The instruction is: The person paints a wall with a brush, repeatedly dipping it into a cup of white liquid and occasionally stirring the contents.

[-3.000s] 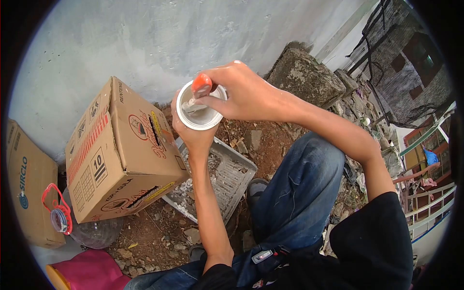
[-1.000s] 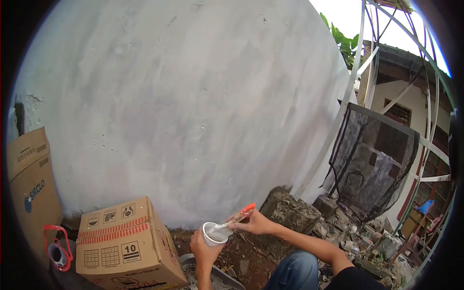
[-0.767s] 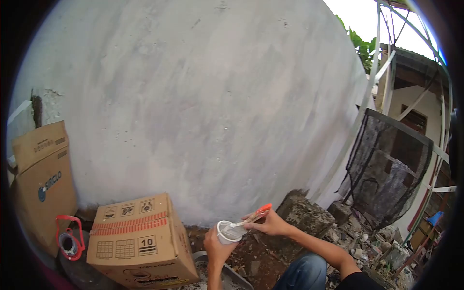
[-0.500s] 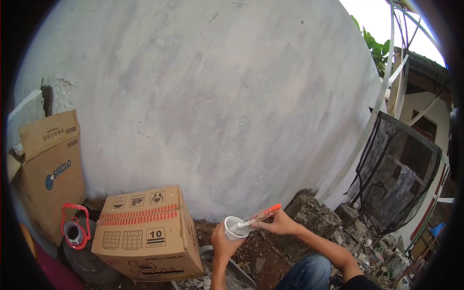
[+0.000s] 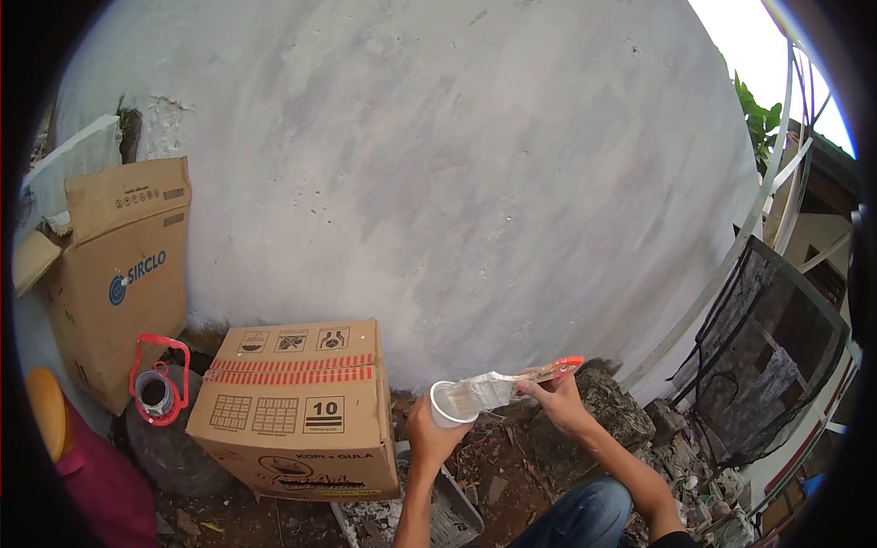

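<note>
White-coated bristles of the paintbrush (image 5: 501, 387) point left at the rim of the cup (image 5: 449, 404), and its long axis lies nearly level, with the orange handle tip to the right. The right hand (image 5: 555, 400) pinches the handle. The left hand (image 5: 431, 440) is wrapped around the cup, above the cardboard box (image 5: 292, 411) and in front of the grey wall (image 5: 457, 183).

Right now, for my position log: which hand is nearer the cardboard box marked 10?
Left. The left hand, holding the cup, is beside the box; the right hand, holding the brush, is beyond the cup.

An outdoor yard beside a house. A rough plastered wall (image 5: 411, 183) rises over bare dirt. Cardboard boxes (image 5: 292, 402) sit at its foot, rubble (image 5: 612, 411) to their right.
</note>
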### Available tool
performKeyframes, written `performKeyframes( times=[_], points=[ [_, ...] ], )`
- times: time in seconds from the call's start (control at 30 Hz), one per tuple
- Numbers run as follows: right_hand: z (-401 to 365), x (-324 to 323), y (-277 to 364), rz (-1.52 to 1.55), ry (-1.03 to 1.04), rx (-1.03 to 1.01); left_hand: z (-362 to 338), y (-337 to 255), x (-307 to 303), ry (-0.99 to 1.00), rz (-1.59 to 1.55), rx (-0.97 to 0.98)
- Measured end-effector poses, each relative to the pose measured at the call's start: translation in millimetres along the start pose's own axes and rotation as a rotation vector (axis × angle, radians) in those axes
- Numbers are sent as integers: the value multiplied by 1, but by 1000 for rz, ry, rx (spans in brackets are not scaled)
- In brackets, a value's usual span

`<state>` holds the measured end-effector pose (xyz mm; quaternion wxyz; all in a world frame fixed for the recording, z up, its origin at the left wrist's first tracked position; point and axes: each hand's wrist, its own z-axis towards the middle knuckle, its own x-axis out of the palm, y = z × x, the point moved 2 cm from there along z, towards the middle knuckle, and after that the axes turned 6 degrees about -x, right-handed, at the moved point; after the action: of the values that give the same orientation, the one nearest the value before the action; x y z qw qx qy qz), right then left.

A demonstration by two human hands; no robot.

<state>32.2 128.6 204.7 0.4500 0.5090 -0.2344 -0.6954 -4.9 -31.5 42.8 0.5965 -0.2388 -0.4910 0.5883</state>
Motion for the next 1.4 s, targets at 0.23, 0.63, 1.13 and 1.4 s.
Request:
performKeyframes(
  times=[0.23, 0.63, 1.13, 1.4],
  points=[
    [2, 5, -10, 205, -13, 50, 0, 3, -1, -22, -21, 25],
    [121, 90, 84, 95, -9, -441, -2, 5, -15, -20, 61, -53],
    [228, 200, 215, -479, -189, -1266, -21, 36, 19, 64, 47, -96],
    [190, 253, 131, -1209, 11, -1714, -22, 37, 15, 94, 17, -121]
  ],
)
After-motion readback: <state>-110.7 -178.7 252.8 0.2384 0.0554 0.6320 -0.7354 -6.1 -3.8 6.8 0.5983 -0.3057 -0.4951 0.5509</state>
